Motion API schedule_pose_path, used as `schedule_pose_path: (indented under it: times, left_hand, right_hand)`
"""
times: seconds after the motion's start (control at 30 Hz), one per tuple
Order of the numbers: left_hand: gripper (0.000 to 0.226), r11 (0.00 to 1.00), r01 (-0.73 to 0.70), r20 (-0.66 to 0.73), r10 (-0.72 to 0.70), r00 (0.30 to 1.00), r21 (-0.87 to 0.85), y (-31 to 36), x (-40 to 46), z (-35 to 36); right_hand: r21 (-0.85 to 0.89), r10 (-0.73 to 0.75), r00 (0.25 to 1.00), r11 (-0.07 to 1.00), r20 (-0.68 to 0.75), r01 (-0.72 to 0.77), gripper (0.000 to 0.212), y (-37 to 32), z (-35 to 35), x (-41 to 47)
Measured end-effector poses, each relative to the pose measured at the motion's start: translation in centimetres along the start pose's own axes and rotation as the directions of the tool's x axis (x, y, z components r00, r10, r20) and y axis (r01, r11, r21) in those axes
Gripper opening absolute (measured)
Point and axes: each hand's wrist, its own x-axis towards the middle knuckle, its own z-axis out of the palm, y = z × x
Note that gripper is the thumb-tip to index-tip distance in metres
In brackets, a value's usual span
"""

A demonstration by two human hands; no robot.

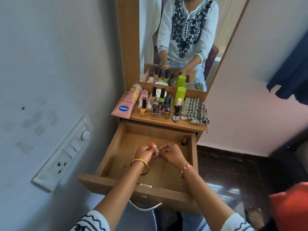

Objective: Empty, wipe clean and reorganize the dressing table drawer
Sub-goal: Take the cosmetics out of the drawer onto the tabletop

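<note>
The wooden drawer (115, 147) is pulled out below the dressing table top (166, 123). Both my hands are inside it, near the middle. My left hand (144, 153) is closed on a small bottle with a red-orange cap (153, 145). My right hand (171, 153) is just right of it, its fingers curled toward the same bottle; I cannot tell whether they grip anything. One small dark bottle (184, 140) lies in the drawer's far right corner. A folded checked cloth (195, 110) lies on the right of the table top.
The table top holds a pink Vaseline tube (125, 105), several nail polish bottles (156, 107) and a green can (180, 95). A mirror (183, 39) stands behind. A wall with a switchboard (66, 152) is at the left. An orange object (291, 205) is at the lower right.
</note>
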Motion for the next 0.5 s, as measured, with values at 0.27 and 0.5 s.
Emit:
schedule_pose_path:
  times: [0.27,0.5]
  left_hand:
    - [0.024,0.795,0.255,0.112,-0.232,0.966,-0.551,0.4,-0.1,-1.5]
    - [0.026,0.729,0.277,0.146,-0.239,0.960,-0.626,1.1,-0.4,-1.4]
  right_hand:
    - [-0.044,-0.082,0.954,0.996,-0.287,0.073,0.013,-0.2,-1.7,0.1]
    - [-0.703,-0.264,0.891,0.706,-0.370,-0.083,0.029,-0.4,-3.5,0.8]
